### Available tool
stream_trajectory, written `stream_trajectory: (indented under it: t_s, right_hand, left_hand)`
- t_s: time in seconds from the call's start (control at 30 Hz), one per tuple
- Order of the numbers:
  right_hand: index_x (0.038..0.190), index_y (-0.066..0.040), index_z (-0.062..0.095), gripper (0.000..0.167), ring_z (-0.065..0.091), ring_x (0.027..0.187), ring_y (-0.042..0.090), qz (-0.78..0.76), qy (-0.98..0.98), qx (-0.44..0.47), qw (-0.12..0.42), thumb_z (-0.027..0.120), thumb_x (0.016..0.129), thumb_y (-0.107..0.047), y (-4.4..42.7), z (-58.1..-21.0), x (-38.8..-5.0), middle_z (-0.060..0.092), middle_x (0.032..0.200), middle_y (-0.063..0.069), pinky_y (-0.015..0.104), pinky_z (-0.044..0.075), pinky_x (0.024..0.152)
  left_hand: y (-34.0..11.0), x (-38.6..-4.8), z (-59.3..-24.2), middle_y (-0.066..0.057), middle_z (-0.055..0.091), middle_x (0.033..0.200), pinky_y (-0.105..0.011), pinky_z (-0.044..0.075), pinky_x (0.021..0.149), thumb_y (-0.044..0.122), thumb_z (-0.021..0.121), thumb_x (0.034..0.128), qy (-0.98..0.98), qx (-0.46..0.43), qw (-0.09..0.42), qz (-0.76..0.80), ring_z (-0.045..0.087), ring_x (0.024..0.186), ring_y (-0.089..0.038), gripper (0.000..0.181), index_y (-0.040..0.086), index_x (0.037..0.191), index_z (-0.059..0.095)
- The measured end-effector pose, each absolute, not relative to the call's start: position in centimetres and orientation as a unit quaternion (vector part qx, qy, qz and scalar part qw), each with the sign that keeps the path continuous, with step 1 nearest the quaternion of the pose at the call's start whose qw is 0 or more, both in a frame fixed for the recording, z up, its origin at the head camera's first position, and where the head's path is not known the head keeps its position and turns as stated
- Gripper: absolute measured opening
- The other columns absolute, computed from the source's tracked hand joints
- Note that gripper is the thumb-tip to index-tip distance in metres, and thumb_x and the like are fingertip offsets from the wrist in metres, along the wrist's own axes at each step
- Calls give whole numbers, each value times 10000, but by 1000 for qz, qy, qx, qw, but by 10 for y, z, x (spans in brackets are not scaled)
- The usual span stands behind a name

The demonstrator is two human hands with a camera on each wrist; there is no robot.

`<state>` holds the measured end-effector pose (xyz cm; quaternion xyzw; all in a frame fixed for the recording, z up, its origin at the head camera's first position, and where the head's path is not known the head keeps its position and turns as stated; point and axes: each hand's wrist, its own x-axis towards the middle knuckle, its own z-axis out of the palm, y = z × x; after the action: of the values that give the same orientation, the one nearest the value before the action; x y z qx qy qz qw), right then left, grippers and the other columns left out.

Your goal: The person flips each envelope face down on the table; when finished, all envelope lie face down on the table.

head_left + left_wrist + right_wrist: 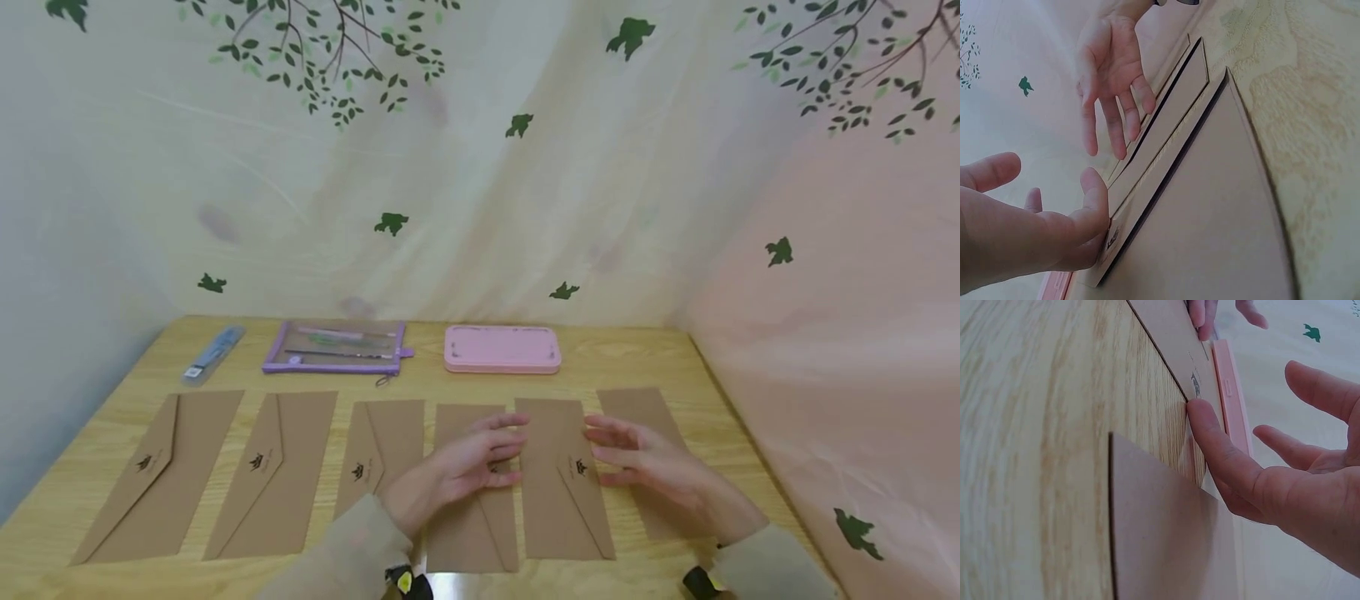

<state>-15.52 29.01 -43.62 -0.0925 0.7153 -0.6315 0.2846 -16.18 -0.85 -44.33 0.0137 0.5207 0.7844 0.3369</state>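
Several brown kraft envelopes lie in a row on the wooden table. Between my two hands is an envelope (pixel 551 508) with a small black crown print. My left hand (pixel 476 458) is over the neighbouring envelope (pixel 468 546), its fingers extended towards the middle one's left edge. My right hand (pixel 652 462) reaches in from the other side, its fingertips at that envelope's right edge and its palm over the rightmost envelope (pixel 637 407). In the right wrist view, a finger of the right hand (pixel 1297 481) touches the printed envelope's edge. Neither hand grips anything.
Further left lie more envelopes (pixel 285 483) with pointed flaps. Along the back of the table (pixel 622 350) are a pink pencil case (pixel 502 348), a purple-edged mesh pouch (pixel 337 346) with pens inside, and a narrow blue packet (pixel 215 354). A leaf-printed curtain (pixel 465 167) hangs behind.
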Motion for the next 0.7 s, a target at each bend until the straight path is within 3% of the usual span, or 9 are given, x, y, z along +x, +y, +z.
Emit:
stream_trajectory:
  t_s: [0.7]
  right_hand:
    - [1572, 90, 121, 752, 208, 1457, 499, -635, 709, -92, 293, 590, 1035, -151, 293, -439, -157, 134, 1604, 354, 515, 498, 1013]
  left_hand:
    - [-7, -164, -448, -214, 360, 1536, -508, 492, 1008, 118, 579, 1019, 516, -2, 336, 788, 349, 1393, -374, 504, 20, 1491, 432]
